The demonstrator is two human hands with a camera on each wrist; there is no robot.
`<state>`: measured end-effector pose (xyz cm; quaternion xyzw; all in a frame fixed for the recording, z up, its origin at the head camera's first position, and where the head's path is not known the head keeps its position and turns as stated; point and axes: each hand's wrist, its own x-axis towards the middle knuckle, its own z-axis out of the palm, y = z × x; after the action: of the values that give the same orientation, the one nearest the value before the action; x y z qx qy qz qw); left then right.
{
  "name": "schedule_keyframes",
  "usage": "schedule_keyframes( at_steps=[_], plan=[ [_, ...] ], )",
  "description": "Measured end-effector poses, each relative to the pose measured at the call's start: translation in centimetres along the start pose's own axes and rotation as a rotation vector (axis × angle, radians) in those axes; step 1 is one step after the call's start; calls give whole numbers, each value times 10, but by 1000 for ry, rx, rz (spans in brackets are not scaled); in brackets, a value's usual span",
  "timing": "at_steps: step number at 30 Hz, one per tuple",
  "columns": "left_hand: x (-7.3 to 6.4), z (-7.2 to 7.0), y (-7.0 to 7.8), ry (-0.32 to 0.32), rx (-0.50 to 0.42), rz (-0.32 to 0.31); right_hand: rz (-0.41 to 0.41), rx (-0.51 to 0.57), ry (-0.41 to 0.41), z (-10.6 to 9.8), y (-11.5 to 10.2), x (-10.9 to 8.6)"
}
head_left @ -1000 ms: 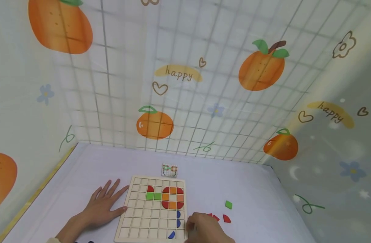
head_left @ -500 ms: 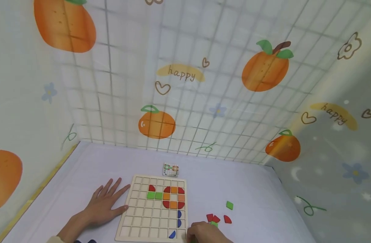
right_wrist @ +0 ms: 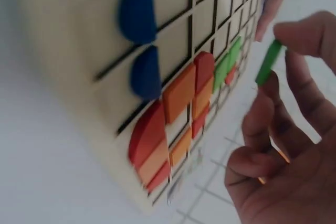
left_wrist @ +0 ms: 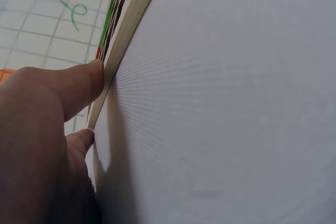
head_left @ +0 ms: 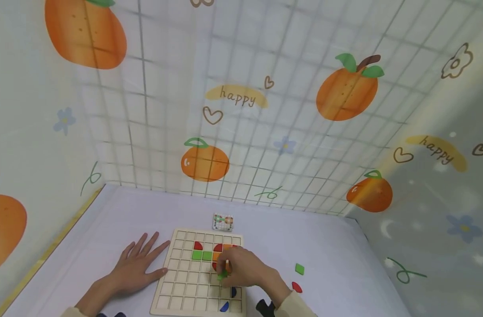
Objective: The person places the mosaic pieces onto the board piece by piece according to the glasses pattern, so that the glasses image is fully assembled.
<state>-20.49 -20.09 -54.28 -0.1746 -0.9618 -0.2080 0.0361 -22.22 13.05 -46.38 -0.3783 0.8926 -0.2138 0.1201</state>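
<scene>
A pale gridded board [head_left: 178, 289] lies on the table. My left hand [head_left: 135, 267] rests at its left edge, fingers spread and straight, with the thumb against the side. Over the board, my right hand [head_left: 244, 265] pinches a green square tile [right_wrist: 269, 62] between thumb and fingertips, edge-on in the right wrist view. Set on the board are two green squares [head_left: 202, 255], a red quarter-circle [head_left: 198, 245], a ring of red and orange tiles [right_wrist: 179, 100] and blue half-circles [right_wrist: 139, 11]. My right hand hides part of the ring in the head view.
A small pattern card [head_left: 223, 222] lies behind the board. To the right are a loose green square [head_left: 299, 269] and a red quarter-circle [head_left: 297, 287]; my right forearm crosses in front of that side. A printed curtain [head_left: 241, 145] stands at the back.
My right hand has moved from the table right of the board to above it, carrying the green square tile. The left hand stays at the board's edge.
</scene>
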Motion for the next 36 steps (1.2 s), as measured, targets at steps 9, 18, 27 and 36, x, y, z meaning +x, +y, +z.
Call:
schedule_keyframes(
  at_steps=[9,18,27,36],
  plan=[
    [-1,2,2,28,-50,28,-8,-80,175,11,1,78],
    [-2,11,-3,62,-73,60,59,-216,111,30,-6,123],
    [-3,16,-5,71,-88,64,57,-246,78,34,-4,118],
    [-6,8,2,32,-33,16,-18,-335,167,35,-1,116]
  ],
)
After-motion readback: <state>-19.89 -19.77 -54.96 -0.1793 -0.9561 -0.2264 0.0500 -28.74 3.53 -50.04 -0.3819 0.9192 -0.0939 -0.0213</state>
